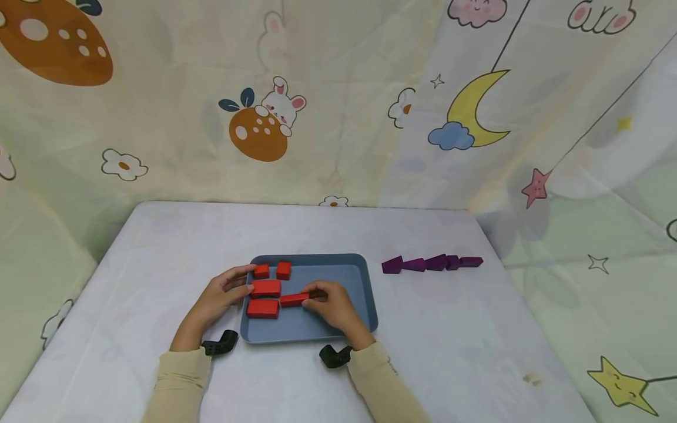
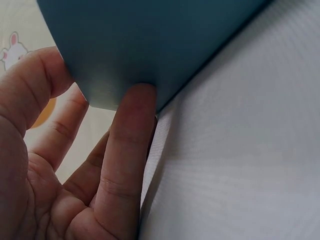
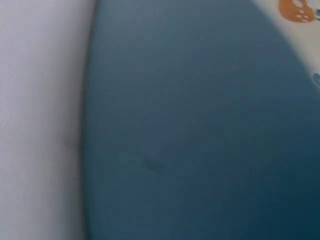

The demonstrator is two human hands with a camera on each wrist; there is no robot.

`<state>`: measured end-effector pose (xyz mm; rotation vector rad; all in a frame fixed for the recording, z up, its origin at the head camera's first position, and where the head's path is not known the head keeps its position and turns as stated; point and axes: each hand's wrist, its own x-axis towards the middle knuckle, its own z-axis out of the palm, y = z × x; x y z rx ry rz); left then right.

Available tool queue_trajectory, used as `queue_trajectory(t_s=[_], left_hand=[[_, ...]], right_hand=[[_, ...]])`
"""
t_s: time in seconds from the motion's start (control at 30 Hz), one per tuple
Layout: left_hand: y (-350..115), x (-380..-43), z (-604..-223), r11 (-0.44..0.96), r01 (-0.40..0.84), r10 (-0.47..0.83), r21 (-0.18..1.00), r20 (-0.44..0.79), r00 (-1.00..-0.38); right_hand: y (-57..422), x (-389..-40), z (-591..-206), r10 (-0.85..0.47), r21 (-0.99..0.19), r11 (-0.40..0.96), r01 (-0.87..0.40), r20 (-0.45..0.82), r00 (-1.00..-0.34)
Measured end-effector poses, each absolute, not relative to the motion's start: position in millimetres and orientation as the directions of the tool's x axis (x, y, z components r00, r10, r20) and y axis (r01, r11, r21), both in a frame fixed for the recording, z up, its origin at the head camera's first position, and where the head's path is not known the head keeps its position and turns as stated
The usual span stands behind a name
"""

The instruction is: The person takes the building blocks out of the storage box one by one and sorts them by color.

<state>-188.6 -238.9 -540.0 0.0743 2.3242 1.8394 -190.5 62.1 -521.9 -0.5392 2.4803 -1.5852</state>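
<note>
A blue-grey tray (image 1: 338,320) lies on the table with several red blocks toward its left side. My left hand (image 1: 219,296) holds the tray's left edge, thumb and forefinger at the rim beside the red blocks. In the left wrist view, a fingertip (image 2: 142,95) of that hand presses the tray's outer wall (image 2: 145,45). Over the middle of the tray, my right hand (image 1: 334,305) pinches the right end of a narrow red block (image 1: 292,299). Its left end comes close to two larger red blocks, an upper one (image 1: 265,288) and a lower one (image 1: 262,308). The right wrist view shows mostly tray surface (image 3: 190,100), blurred, without fingers.
Two small red blocks, one left (image 1: 261,271) and one right (image 1: 283,270), sit near the tray's back rim. Right of the tray, several purple blocks (image 1: 436,262) lie in a row on the white table (image 1: 449,329). A patterned cloth (image 1: 338,117) hangs behind the table.
</note>
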Motion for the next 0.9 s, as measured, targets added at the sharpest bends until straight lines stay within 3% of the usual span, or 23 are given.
queue_trajectory(t_s=[0.23, 0.5, 0.7, 0.9], left_hand=[[-236.2, -188.3, -538.8, 0.238, -0.064, 0.152, 0.969, -0.102, -0.983], [-239.2, -187.4, -538.3, 0.236, -0.067, 0.144, 0.97, -0.103, -0.984], [-240.0, -187.1, -537.4, 0.231, -0.063, 0.152, 0.971, -0.1, -0.983], [-239.4, -187.1, -537.8, 0.248, -0.053, 0.161, 0.967, -0.095, -0.982]], right_hand=[[93.4, -184.0, -508.8, -0.373, -0.937, 0.288, -0.197, 0.08, -0.925], [151.7, -186.9, -493.5, -0.248, -0.934, 0.266, -0.236, 0.171, -0.954], [193.2, -197.5, -491.3, -0.116, -0.891, 0.376, -0.254, 0.227, -0.967], [225.7, -206.7, -496.7, -0.07, -0.847, 0.484, -0.221, 0.214, -0.974]])
